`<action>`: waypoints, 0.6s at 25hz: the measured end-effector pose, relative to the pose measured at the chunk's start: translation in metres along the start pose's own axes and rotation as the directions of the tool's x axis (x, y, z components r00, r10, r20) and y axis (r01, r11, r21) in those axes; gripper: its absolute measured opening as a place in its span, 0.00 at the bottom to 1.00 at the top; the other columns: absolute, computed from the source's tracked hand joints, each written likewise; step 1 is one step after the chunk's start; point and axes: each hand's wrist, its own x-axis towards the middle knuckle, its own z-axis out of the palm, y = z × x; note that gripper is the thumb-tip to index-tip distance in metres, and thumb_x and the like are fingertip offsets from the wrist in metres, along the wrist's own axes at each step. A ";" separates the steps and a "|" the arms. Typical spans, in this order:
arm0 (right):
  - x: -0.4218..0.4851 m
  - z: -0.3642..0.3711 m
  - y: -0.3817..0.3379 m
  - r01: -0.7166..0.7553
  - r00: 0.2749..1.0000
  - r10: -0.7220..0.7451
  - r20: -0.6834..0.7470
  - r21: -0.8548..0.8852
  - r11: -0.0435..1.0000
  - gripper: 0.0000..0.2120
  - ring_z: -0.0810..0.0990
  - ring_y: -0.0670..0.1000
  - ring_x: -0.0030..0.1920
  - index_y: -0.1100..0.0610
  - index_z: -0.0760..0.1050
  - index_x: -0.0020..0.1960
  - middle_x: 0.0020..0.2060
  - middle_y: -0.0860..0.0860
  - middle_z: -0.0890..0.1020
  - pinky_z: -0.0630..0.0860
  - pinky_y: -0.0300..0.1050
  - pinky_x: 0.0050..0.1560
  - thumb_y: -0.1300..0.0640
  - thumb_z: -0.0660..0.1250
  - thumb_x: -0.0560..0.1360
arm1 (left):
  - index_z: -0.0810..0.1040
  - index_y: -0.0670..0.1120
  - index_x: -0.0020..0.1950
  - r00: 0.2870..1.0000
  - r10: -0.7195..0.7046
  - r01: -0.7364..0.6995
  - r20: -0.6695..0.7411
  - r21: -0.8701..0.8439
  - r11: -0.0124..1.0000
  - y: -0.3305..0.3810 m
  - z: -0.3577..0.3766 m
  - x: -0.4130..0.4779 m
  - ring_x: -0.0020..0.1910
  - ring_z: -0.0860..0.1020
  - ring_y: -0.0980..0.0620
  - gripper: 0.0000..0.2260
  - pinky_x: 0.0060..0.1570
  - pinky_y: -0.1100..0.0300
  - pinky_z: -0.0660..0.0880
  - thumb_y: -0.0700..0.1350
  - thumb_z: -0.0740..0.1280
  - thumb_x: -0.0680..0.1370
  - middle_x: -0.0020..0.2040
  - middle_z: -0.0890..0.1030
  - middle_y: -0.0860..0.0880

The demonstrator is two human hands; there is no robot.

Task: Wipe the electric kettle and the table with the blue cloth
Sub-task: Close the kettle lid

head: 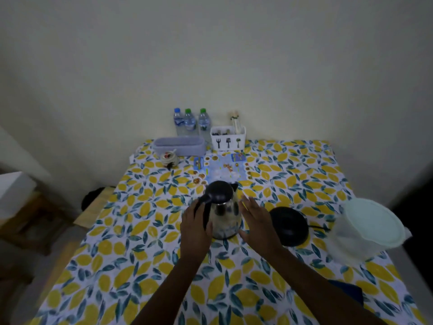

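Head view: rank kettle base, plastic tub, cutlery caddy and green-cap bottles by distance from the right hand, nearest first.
From the right hand:
1. Kettle base, just to its right.
2. Plastic tub, farther right, at the table edge.
3. Cutlery caddy, far side, by the wall.
4. Green-cap bottles, behind and left of the caddy.

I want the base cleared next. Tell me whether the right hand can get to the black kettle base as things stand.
Probably yes. The right hand is open beside the kettle, and the black kettle base lies just to its right on the table, with nothing between them. The lidded plastic container sits farther right, out of the way.
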 end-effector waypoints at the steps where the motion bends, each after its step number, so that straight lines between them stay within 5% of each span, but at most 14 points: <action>1: 0.017 -0.002 -0.005 0.014 1.000 -0.014 0.019 -0.024 1.000 0.42 0.42 0.53 0.77 0.53 0.49 0.78 0.78 0.50 0.47 0.54 0.57 0.74 0.50 0.70 0.73 | 0.64 0.47 0.73 1.000 -0.020 0.020 0.000 -0.014 1.000 -0.004 -0.004 0.008 0.74 0.62 0.43 0.23 0.70 0.46 0.64 0.49 0.64 0.80 0.75 0.64 0.44; 8: 0.084 0.009 -0.021 0.053 0.981 -0.055 0.187 0.017 0.998 0.42 0.46 0.57 0.78 0.55 0.45 0.78 0.78 0.55 0.48 0.59 0.59 0.72 0.51 0.67 0.74 | 0.68 0.41 0.69 0.983 -0.035 0.082 0.178 -0.261 0.962 -0.028 -0.001 0.039 0.62 0.75 0.43 0.20 0.60 0.51 0.73 0.46 0.66 0.79 0.63 0.75 0.41; 15: 0.082 0.020 -0.014 0.031 0.988 -0.047 0.145 0.110 0.993 0.47 0.43 0.52 0.77 0.53 0.46 0.78 0.78 0.51 0.49 0.59 0.57 0.73 0.56 0.73 0.70 | 0.75 0.40 0.58 0.962 -0.188 0.254 0.199 -0.397 0.882 -0.027 0.013 0.050 0.48 0.76 0.42 0.10 0.46 0.56 0.70 0.41 0.68 0.78 0.51 0.78 0.39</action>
